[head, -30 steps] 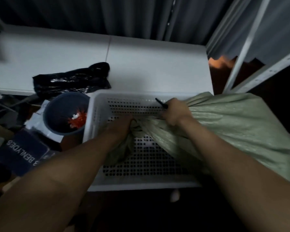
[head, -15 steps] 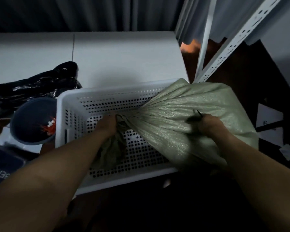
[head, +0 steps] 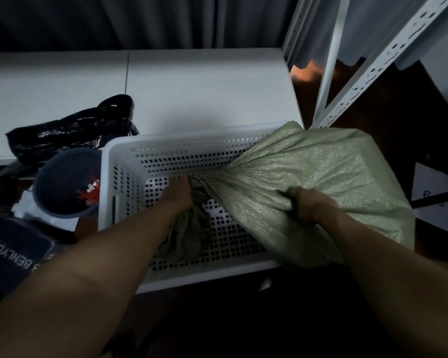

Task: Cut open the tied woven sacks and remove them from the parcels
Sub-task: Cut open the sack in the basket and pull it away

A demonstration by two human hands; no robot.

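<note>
Green woven sack [head: 321, 182] lies over the right rim of the white perforated basket [head: 130, 161], its gathered neck hanging inside. Left hand [head: 179, 193] grips the bunched neck; right hand [head: 311, 206] clenches a fold of sack body. Basket's left half is bare. A blue bowl [head: 62, 182] sits just beside its left wall; white table [head: 192, 94] behind.

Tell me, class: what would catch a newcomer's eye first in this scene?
A bulging green woven sack lies over the right edge of a white perforated basket. The left hand grips its gathered neck inside the basket, and the right hand bunches the fabric further right. A crumpled black plastic bag lies on the white table behind.
</note>
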